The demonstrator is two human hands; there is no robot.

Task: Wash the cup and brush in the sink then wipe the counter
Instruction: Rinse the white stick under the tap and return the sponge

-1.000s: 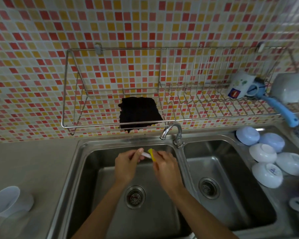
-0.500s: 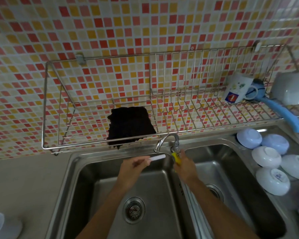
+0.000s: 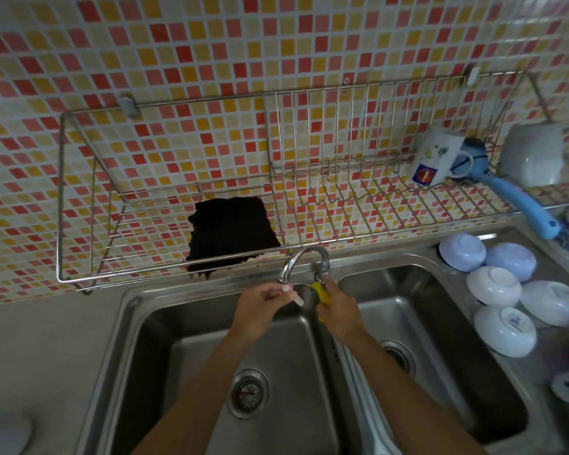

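My left hand (image 3: 260,307) pinches a thin white brush stick (image 3: 293,295) just below the tap spout (image 3: 294,262), over the left sink basin (image 3: 165,349). A short yellow brush piece (image 3: 321,293) is in my right hand (image 3: 339,311), whose fingertips touch the tap handle (image 3: 322,274). No water stream is visible. A translucent white cup (image 3: 0,431) shows partly at the bottom left on the counter (image 3: 40,349).
A wall wire rack (image 3: 342,198) holds a dark cloth (image 3: 230,234), a white mug (image 3: 436,156) and a blue long-handled brush (image 3: 519,198). Several upturned bowls (image 3: 493,287) sit on the drainboard right of the right basin (image 3: 440,339).
My hands parted: the right one carried the yellow piece up to the tap handle, the left keeps the white stick under the spout. The view shifted right, so the cup slid to the corner.
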